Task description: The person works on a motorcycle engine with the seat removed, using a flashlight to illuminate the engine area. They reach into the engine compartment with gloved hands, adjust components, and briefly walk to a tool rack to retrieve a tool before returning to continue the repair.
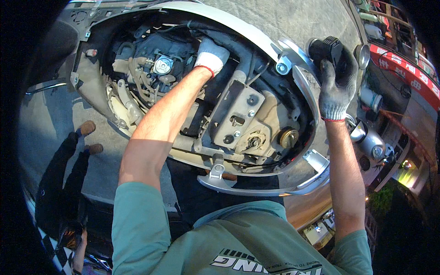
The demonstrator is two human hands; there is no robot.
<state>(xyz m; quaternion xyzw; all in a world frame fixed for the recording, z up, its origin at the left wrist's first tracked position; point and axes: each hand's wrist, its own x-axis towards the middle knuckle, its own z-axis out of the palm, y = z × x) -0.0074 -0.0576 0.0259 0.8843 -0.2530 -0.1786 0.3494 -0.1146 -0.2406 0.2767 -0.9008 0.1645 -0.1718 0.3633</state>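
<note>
My left hand, in a work glove with a red-edged cuff, reaches into the open body of a scooter, beside the dusty engine. Its fingers are hidden among dark hoses and parts, so what it touches cannot be told. A round metal-topped part sits left of it. My right hand, in a dark-coated glove, is raised at the scooter's right end, above the silver grab rail. It is closed around a black ribbed part. A metal bracket and a brass-coloured cap lie between the two arms.
The scooter's pale side panel curves around the bay. A silver rail runs close to my body. Another person stands at the left on the concrete floor. At the right are a silver scooter and a red banner bearing writing.
</note>
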